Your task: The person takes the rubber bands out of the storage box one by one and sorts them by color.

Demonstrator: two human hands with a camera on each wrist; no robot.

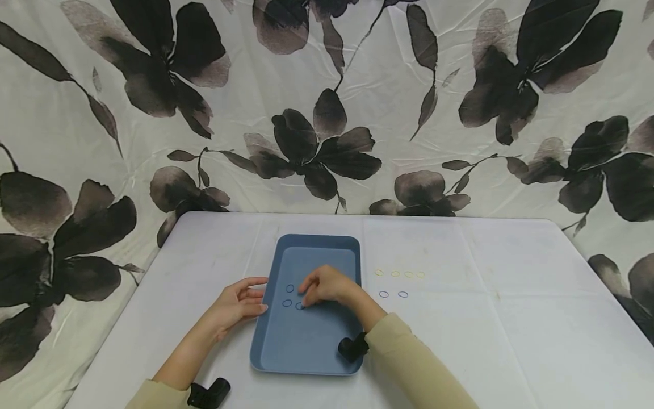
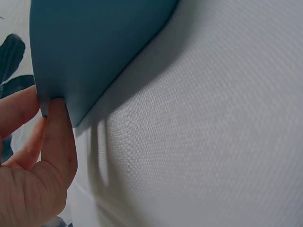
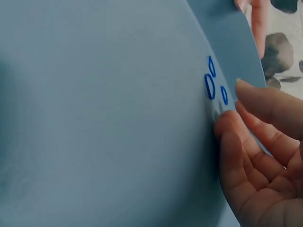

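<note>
A blue tray [image 1: 317, 363] lies on the table, its long side running away from me. Three thin blue rings [image 1: 287, 303] are inside it, left of the middle; the right wrist view also shows these blue rings [image 3: 209, 86] near the tray's wall. My right hand [image 1: 327, 286] hovers low over the tray, fingertips beside the nearest ring. Its thumb and bent fingers stand apart, with nothing seen between them. With thumb and fingers, my left hand [image 1: 237, 304] grips the tray's left rim; in the left wrist view its fingers [image 2: 57, 132] meet the outer wall.
Right of the tray, several thin yellow rings [image 1: 395, 274] lie in a row on the white tablecloth [image 1: 511, 329]. Two blue rings [image 1: 403, 294] lie just in front of them. A flower-patterned cloth [image 1: 327, 68] hangs behind the table.
</note>
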